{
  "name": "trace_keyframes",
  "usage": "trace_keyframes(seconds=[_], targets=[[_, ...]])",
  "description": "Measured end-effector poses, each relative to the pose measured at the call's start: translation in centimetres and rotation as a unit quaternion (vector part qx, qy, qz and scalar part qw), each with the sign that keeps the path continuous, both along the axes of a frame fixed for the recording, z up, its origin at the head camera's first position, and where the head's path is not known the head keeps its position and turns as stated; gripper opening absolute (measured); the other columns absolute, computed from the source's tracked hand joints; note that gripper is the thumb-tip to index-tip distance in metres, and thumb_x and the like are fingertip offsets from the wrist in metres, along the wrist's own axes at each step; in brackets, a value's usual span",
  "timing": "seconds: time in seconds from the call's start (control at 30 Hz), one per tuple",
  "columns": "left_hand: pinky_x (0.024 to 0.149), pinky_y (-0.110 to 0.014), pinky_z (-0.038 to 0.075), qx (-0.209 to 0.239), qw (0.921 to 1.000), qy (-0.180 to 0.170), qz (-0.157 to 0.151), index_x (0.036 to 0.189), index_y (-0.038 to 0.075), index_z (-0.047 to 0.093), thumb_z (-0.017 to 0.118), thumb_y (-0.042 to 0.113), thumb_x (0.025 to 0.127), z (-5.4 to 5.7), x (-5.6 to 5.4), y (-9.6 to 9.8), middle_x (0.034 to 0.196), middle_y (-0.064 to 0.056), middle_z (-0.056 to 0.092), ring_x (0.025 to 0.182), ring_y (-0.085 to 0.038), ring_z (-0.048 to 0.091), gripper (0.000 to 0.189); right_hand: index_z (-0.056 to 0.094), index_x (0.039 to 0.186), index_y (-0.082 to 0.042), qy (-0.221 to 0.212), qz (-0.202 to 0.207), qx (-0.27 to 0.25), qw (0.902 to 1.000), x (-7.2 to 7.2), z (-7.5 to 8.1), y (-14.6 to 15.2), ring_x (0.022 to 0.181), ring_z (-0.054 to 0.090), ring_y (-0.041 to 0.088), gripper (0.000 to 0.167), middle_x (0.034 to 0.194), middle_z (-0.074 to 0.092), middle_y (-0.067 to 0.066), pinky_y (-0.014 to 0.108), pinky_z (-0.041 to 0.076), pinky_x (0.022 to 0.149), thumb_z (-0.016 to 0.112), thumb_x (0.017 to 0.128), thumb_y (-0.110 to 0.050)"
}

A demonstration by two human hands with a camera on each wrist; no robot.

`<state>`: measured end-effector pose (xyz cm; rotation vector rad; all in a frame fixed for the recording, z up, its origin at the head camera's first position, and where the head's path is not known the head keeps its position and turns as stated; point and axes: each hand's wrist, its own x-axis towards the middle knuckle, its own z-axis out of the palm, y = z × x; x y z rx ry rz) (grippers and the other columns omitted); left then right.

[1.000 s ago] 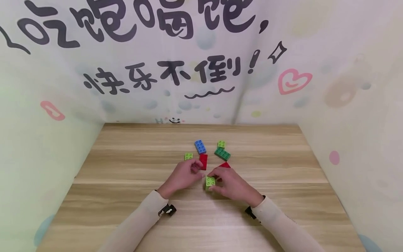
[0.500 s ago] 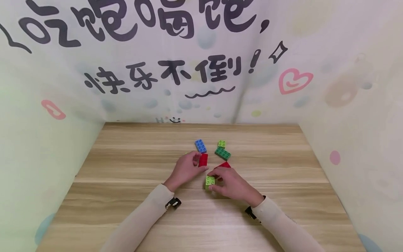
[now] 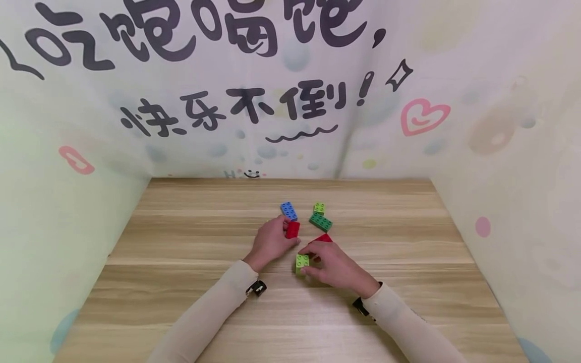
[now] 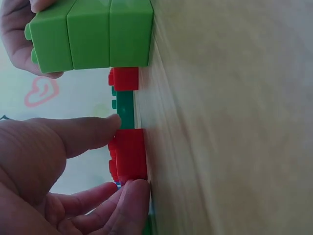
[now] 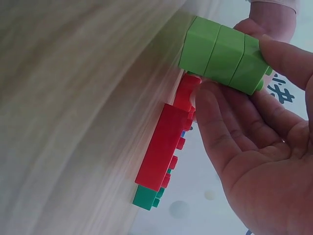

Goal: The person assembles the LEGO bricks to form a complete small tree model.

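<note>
A person's right hand [image 3: 333, 264] is pinching an upright green stack [image 3: 302, 263] while the left hand [image 3: 271, 239], the nearer one, is gripping a red brick [image 3: 293, 230] just beyond the stack and slightly left, its long axis pointing roughly away from it.

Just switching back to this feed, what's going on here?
A person's right hand has a light green stack of three bricks in its grip, studs up. The left hand pinches a red brick, which is apart from the stack. A second red brick sits just beyond the right hand, partly hidden. Farther back on the table lie a blue brick, a dark green brick and a small light green brick.
</note>
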<state>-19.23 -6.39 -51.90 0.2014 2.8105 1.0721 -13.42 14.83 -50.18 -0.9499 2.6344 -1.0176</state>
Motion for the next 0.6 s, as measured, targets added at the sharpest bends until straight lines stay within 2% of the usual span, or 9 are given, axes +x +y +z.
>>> trace_keyframes(seconds=[0.2, 0.37, 0.6], targets=[[0.086, -0.04, 0.061, -0.008, 0.9999, -0.006, -0.004, 0.128, 0.005, 0.069, 0.085, 0.026, 0.088, 0.0, 0.2, -0.1, 0.115, -0.008, 0.075, 0.099, -0.022, 0.068, 0.048, 0.073, 0.122, -0.013, -0.003, 0.003, 0.0, 1.0, 0.0, 0.1, 0.0, 0.101, 0.071, 0.015, 0.033, 0.116, 0.074, -0.003, 0.036, 0.062, 0.09, 0.085, 0.092, -0.022], [0.088, -0.041, 0.062, -0.003, 0.9999, -0.014, -0.007, 0.131, 0.004, 0.071, 0.082, 0.018, 0.088, 0.0, 0.4, -0.3, 0.12, -0.01, 0.074, 0.104, -0.025, 0.068, 0.046, 0.073, 0.122, -0.012, -0.02, -0.003, -0.002, 0.9998, -0.1, 0.3, 0.0, 0.1, 0.071, 0.014, 0.034, 0.115, 0.074, -0.003, 0.037, 0.062, 0.09, 0.085, 0.092, -0.021], [0.093, -0.043, 0.061, 0.032, 0.9988, -0.025, -0.026, 0.134, 0.009, 0.07, 0.079, 0.017, 0.091, -0.1, 0.6, -1.2, 0.127, -0.009, 0.071, 0.11, -0.026, 0.065, 0.045, 0.073, 0.124, -0.013, -0.031, -0.004, 0.004, 0.9995, -0.2, 0.2, 0.0, 0.101, 0.07, 0.015, 0.035, 0.116, 0.074, -0.003, 0.037, 0.062, 0.091, 0.085, 0.092, -0.021]])
